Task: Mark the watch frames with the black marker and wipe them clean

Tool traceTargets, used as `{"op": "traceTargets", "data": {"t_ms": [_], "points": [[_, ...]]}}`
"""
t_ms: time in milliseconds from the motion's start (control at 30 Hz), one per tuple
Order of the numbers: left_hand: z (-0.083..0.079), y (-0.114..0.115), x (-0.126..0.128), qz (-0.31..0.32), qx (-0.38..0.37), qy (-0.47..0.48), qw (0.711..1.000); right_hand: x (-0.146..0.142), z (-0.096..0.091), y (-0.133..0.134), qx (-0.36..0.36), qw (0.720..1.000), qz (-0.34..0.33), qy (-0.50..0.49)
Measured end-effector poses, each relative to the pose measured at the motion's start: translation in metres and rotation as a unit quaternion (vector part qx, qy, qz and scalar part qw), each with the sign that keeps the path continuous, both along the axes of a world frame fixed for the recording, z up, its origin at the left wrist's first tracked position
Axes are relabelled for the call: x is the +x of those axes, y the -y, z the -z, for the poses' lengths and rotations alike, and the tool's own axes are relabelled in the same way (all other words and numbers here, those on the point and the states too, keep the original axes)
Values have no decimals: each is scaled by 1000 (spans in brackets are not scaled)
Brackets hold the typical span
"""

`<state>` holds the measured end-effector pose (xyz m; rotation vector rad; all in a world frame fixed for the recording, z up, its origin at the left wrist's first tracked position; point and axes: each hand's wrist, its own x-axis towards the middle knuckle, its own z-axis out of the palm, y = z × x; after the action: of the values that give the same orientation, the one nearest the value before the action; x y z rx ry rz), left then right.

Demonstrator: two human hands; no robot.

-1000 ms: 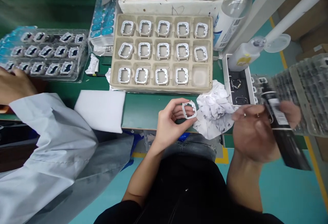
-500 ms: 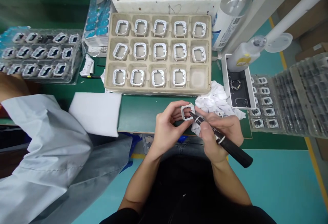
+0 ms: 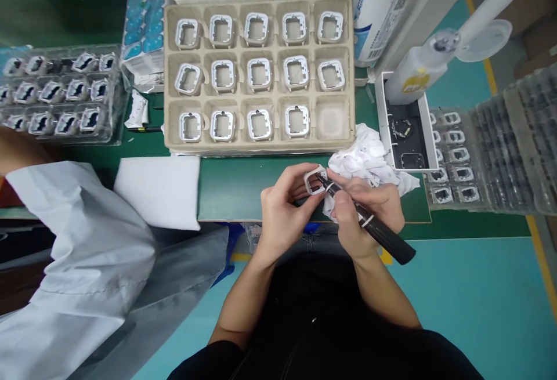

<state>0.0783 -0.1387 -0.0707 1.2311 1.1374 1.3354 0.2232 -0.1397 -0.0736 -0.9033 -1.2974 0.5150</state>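
Observation:
Between its fingers and thumb, my left hand grips a small silvery square frame with rounded corners, like a watch case. A black marker pen is held in my right hand, its tip at the inner edge of the watch case. Whether the tip touches the metal I cannot tell. Just beyond my hands is a beige molded tray with similar cases in its pockets; the front right pocket holds none. White crumpled cloth lies beside my right hand.
A white foam sheet lies left, near a co-worker's grey sleeve. Clear trays of cases stand far left. To the right are a white box, bottles and stacked plastic trays.
The watch case has tilted in my left hand, and the marker's tip sits higher along its inner edge. My view has shifted slightly; the tray appears nearer the top left.

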Motion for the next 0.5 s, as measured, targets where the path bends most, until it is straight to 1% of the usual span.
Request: {"op": "traceTargets", "data": {"t_ms": [167, 333, 500], "points": [[4, 1, 1, -7, 31, -4, 999, -1, 0, 0, -2, 1000, 1, -3], [4, 2, 1, -14, 20, -26, 999, -2, 0, -1, -7, 1000, 2, -4], [4, 2, 1, -18, 31, -31, 999, -3, -1, -2, -2, 1000, -8, -19]]}}
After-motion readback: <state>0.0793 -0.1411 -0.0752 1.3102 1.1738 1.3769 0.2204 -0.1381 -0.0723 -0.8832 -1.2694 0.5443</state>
